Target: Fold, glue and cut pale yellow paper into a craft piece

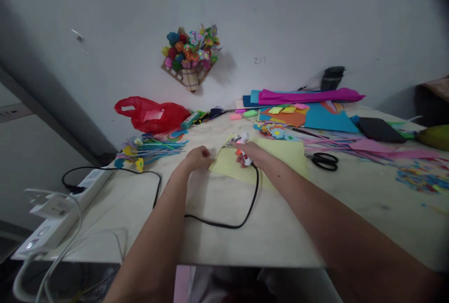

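A white and orange hot glue gun is gripped in my right hand, its nozzle end pointing up and left over a sheet of yellow paper. My left hand is at the left edge of that sheet, fingers curled and pinched on the edge. A narrow, folded or rolled strip runs along this edge, close to the nozzle. The glue gun's black cord loops down across the table and passes under my left forearm. The sheet lies flat, partly covered by my right hand and forearm.
Black-handled scissors lie right of the sheet. Paper flowers on stems and a red plastic bag are at left. A white power strip lines the left edge. Coloured sheets and paper scraps cover the right.
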Action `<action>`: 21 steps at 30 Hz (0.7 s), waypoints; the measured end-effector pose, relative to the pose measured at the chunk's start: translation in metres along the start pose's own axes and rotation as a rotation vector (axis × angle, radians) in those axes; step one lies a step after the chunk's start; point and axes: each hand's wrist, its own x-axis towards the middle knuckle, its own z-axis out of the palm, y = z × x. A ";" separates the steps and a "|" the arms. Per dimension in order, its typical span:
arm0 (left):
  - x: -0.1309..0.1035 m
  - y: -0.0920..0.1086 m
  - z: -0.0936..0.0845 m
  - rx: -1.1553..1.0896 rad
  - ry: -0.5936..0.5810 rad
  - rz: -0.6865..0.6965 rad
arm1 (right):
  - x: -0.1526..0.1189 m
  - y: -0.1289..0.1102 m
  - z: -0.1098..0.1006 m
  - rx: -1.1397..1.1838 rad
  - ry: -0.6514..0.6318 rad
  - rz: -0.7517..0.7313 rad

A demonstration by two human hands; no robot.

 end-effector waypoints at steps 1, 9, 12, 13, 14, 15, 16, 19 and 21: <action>-0.003 -0.002 0.000 -0.016 -0.001 0.023 | -0.001 -0.001 0.000 -0.005 0.008 0.010; -0.013 -0.006 0.009 -0.040 0.049 0.123 | 0.006 0.003 0.000 -0.011 0.016 0.008; -0.014 -0.004 0.008 -0.027 0.042 0.106 | 0.005 0.003 0.000 -0.019 0.017 -0.003; -0.015 -0.003 0.008 -0.020 0.042 0.095 | 0.004 0.003 0.001 -0.020 0.020 -0.008; -0.015 -0.002 0.007 -0.011 0.042 0.085 | 0.002 0.002 0.001 -0.020 0.023 -0.009; -0.016 -0.001 0.007 -0.004 0.048 0.077 | 0.000 0.000 0.002 -0.018 0.025 -0.011; -0.016 0.000 0.006 0.003 0.052 0.073 | -0.002 -0.001 0.002 -0.016 0.029 -0.011; -0.016 0.002 0.005 0.017 0.059 0.075 | -0.006 -0.004 0.004 -0.015 0.044 -0.001; -0.016 0.002 0.006 0.012 0.062 0.071 | -0.008 -0.005 0.005 -0.016 0.053 0.005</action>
